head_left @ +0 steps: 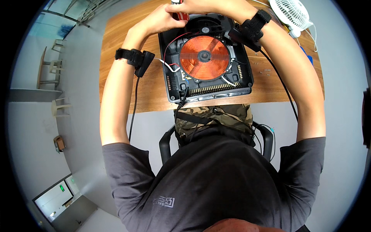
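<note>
An opened black appliance housing (172,89) lies on the wooden table (116,92), holding a round copper coil (192,61), wiring and vents. At its top edge, a red, black and white object (181,16), partly hidden, is between my hands. My left hand (165,18) has its fingers closed against that object from the left. My right hand (195,7) reaches over from the right, its curled fingers on the object's upper part; the far fingertips are cut off or hidden. Each wrist wears a strapped black device with a cable.
A white fan (288,15) stands at the back right with cables beside it. Small metal screws (266,71) lie right of the housing, and a blue item (309,58) near the right edge. A chair armrest (166,143) is under me; distant chairs (58,108) stand at left.
</note>
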`<state>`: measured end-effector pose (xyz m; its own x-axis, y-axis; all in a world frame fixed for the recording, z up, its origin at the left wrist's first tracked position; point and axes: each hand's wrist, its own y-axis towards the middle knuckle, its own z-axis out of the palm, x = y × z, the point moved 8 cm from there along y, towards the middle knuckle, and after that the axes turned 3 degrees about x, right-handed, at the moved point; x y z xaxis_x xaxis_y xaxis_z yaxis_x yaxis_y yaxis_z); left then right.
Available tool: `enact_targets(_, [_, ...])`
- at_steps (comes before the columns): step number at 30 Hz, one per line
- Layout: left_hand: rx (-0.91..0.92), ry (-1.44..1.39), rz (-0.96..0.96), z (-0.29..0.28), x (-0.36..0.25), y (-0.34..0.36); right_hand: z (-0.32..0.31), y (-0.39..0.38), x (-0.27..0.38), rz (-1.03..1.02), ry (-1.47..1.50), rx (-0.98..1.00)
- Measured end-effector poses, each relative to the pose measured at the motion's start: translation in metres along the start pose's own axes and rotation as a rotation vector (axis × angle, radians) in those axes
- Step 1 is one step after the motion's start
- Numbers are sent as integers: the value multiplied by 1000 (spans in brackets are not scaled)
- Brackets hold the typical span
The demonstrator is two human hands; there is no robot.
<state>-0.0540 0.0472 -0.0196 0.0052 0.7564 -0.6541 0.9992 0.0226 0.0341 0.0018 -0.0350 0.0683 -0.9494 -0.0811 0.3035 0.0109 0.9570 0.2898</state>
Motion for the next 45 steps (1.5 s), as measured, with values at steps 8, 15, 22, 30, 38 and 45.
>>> enact_targets(8, [102,6,-9,2,-7,5,2,6,1,17,-179,79])
enact_targets(15, [-44,-83,-10,-10,-14,7,-10,6,1,141,-103,143])
enact_targets(22, [-93,53,95,-7,-19,12,-11,10,-6,103,-141,182])
enact_targets(30, [-159,38,183,-5,-15,-1,-10,20,-12,32,-184,210])
enact_targets(38, [-292,-253,128,-5,-5,11,-13,17,-2,-12,-258,234])
enact_targets(45, [-251,-91,-136,-4,-8,6,5,19,-2,-14,-216,294])
